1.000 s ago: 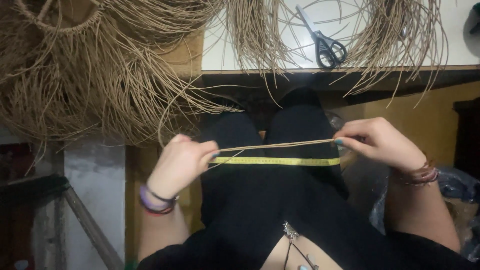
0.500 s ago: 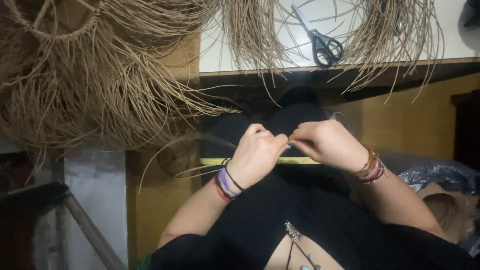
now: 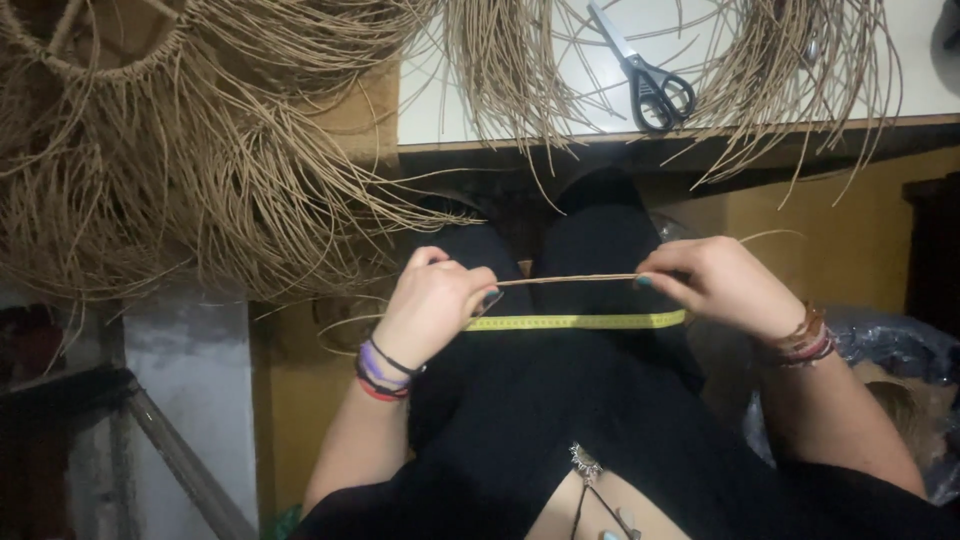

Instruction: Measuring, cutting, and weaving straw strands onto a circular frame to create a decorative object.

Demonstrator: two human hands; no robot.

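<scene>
While the left hand [image 3: 432, 300] and right hand [image 3: 712, 285] pinch the taut cord [image 3: 565, 280] above the yellow tape measure [image 3: 575, 322], a slipping grip could skew the length.

Tan fibre strand [image 3: 565, 280], plain. Measuring tape [image 3: 575, 322]: yellow with dark markings. Scissors [image 3: 648, 72] at one o'clock: black handles, silver blades. Table top [image 3: 430, 110]: white. Fibre bundles [image 3: 200, 170] at ten o'clock: tan. Wristbands [image 3: 380, 368]: purple, black, red. Trousers [image 3: 560, 420]: black.
</scene>
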